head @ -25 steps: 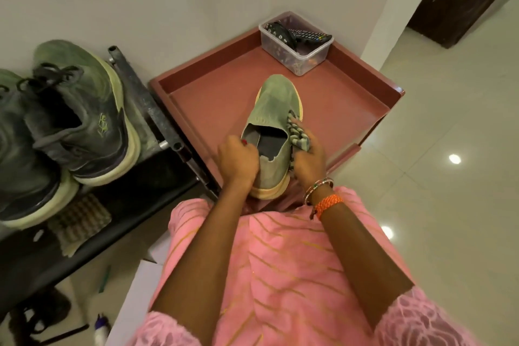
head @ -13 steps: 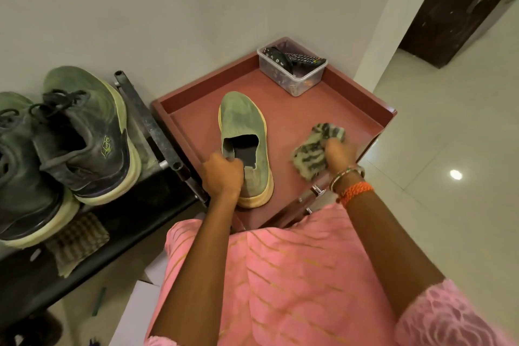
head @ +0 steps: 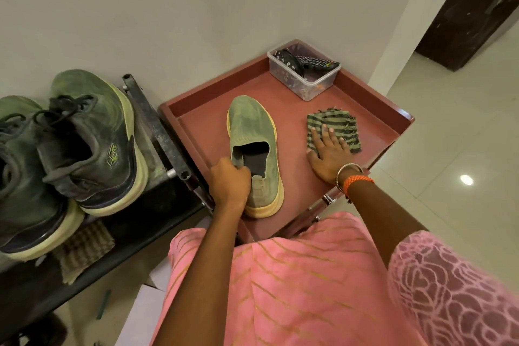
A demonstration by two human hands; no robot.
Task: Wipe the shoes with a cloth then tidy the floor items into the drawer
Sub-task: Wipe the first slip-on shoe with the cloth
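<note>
L hand (head: 230, 181) had a curled grip on the collar of the green slip-on shoe (head: 252, 137), pinching the heel-side rim of the opening. The shoe sat sole-down on the red tabletop (head: 202, 137), toe pointing toward the wall. R hand (head: 328, 153) lay flat w/ fingers spread, pressing the striped cloth (head: 337, 126) onto the tabletop just beside the shoe, not touching it. So R grip was spread, not pinching anything.

A clear plastic tub (head: 304, 71) w/ a remote and other bits stood at the back corner, near the cloth. Two dark sneakers (head: 84, 143) rested on a black rack (head: 157, 126) to the left, apart from the tabletop; another folded cloth (head: 84, 250) sat on the rack below them.

Risks, judged from this:
- Sneakers prob. not wiped yet; w/ the cloth laid down, they could get skipped.
- Lifting the slip-on by its soft collar alone could let it sag or slip, since the pinch covers only one edge.
- The cloth was close to the tabletop's right rim; a careless sweep could push it off onto the floor.
- Dust from the shoe may stay on the tabletop.
- Drawer not clearly visible, can't tell if it's open.
</note>
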